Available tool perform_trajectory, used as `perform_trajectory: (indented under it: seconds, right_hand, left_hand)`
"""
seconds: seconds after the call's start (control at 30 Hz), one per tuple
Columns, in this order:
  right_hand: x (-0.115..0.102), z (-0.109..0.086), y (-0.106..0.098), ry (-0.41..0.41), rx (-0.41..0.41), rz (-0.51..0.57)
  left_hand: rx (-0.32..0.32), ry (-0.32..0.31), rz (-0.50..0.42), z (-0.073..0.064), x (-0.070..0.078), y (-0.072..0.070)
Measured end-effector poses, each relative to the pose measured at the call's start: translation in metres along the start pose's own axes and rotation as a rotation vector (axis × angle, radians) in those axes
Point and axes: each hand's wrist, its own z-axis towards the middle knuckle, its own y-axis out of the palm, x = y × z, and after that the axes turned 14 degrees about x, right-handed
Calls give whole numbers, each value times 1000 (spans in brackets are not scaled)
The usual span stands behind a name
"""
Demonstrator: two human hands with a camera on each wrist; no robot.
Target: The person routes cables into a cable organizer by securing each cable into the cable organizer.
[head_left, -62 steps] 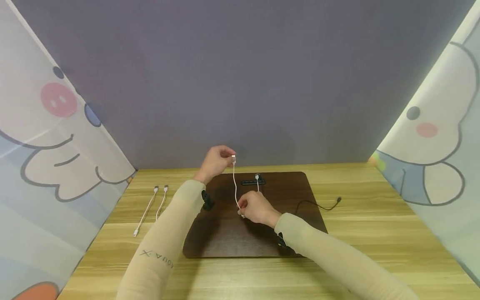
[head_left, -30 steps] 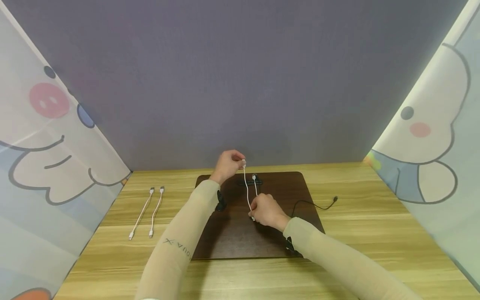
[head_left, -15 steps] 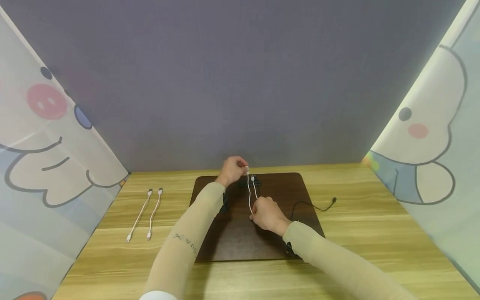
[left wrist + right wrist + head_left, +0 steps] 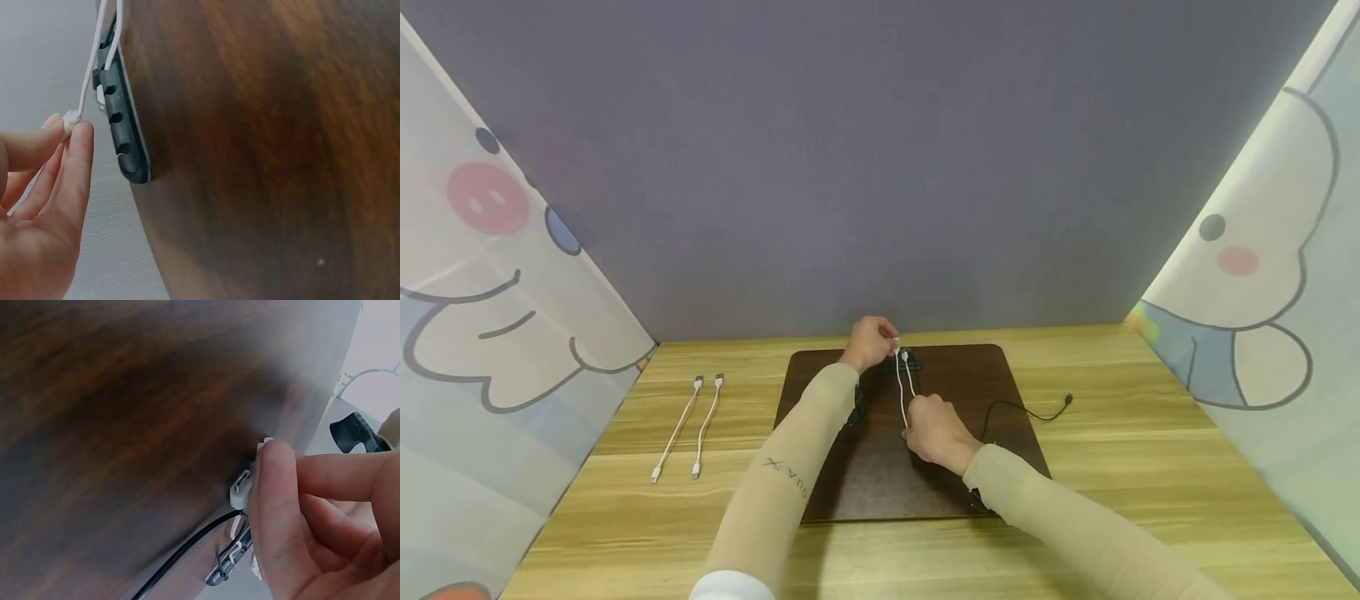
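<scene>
A white USB charging cable (image 4: 902, 396) is stretched between my two hands over a dark brown board (image 4: 850, 492). My left hand (image 4: 870, 340) pinches its plug end between thumb and fingertips, just past the far edge of a black slotted cable holder (image 4: 130, 139). Lower down, my right hand (image 4: 936, 429) pinches the cable's other end, which is mostly hidden by the fingers. A second white cable (image 4: 911, 380) lies in a slot of the holder, just right of the held one. Its small oval connector (image 4: 239, 497) shows beside my right fingers.
Two more white USB cables (image 4: 676, 433) lie side by side on the wooden table (image 4: 625, 533) at left. A thin black cable (image 4: 1037, 414) runs off the board's right side. A grey panel (image 4: 880, 167) stands behind the table.
My left hand has moved right and down, bringing the held cable's plug close to the holder, beside the other white cable. My right hand has shifted slightly right, still gripping the lower end.
</scene>
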Motion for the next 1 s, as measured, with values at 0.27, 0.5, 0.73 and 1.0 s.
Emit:
perform_trajectory:
  seconds: [0.27, 0.5, 0.73, 1.0]
  right_hand:
    - [-1, 1, 2, 8, -10, -54]
    - [1, 2, 3, -8, 7, -73]
    - [-2, 1, 3, -33, 30, -119]
    - [-4, -1, 6, -60, 60, -162]
  left_hand:
    - [-11, 9, 35, 1, -4, 6]
    - [-10, 20, 79, 2, -3, 8]
    - [-17, 60, 149, 3, -2, 11]
    - [-17, 68, 219, 3, -4, 14]
